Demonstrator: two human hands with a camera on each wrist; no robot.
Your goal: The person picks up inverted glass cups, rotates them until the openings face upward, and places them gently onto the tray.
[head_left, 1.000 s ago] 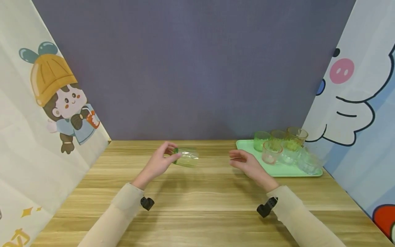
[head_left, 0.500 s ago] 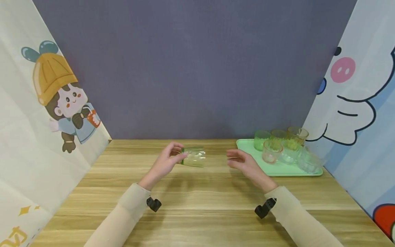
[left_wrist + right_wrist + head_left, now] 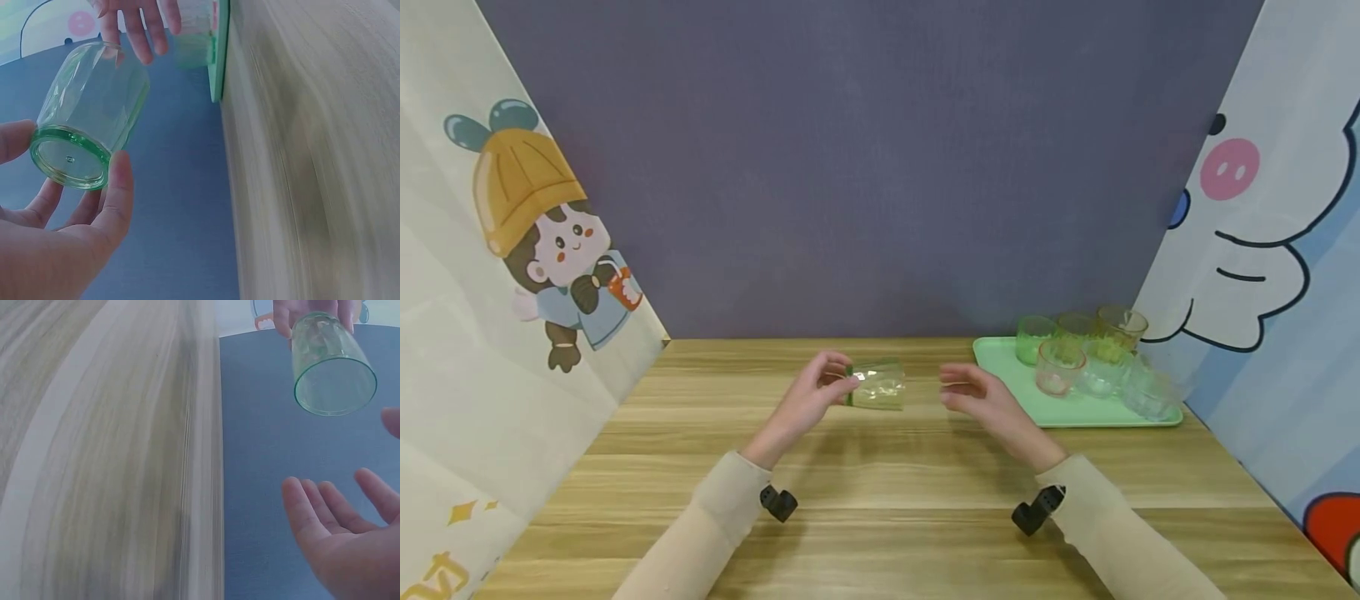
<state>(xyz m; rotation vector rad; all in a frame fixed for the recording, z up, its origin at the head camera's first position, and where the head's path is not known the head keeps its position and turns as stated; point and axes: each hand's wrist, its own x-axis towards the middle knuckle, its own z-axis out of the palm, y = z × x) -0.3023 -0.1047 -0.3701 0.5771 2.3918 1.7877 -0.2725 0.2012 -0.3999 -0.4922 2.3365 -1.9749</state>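
A clear green-tinted drinking glass lies on its side in the air above the table, its base toward my left hand. Thumb and fingers of that hand pinch the glass around its thick green base, as the left wrist view shows. The open mouth of the glass points toward my right hand. That right hand holds nothing; its fingers are relaxed and apart from the rim by a short gap.
At the back right of the wooden table, a light green tray bears several glasses, among them a pink-rimmed glass, a green glass and an amber glass. A grey-blue panel stands behind the table.
My left hand has carried the glass to the right, toward the middle. The right hand has shifted slightly left, so the gap between it and the glass has narrowed.
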